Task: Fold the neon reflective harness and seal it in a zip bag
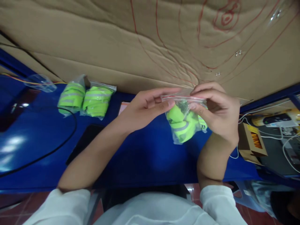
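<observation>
White cotton-like shirt (166, 209): beside blue smooth-topped table (150, 150).
Left hand (142, 109), right hand (223, 112): pinching clear plastic zip bag (181, 99).
Bag: over table; might gape from bulging neon-yellow fabric (184, 126), or drop from loose pinch.

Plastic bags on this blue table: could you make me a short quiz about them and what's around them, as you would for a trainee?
1. True or false: the left hand and the right hand both touch the top of the held bag.
2. What colour are the lines drawn on the cardboard? A) blue B) red C) green
3. Fill in the number: ____ filled bags lie on the table to the left of the hands.

Key: 1 true; 2 B; 3 two.
</observation>
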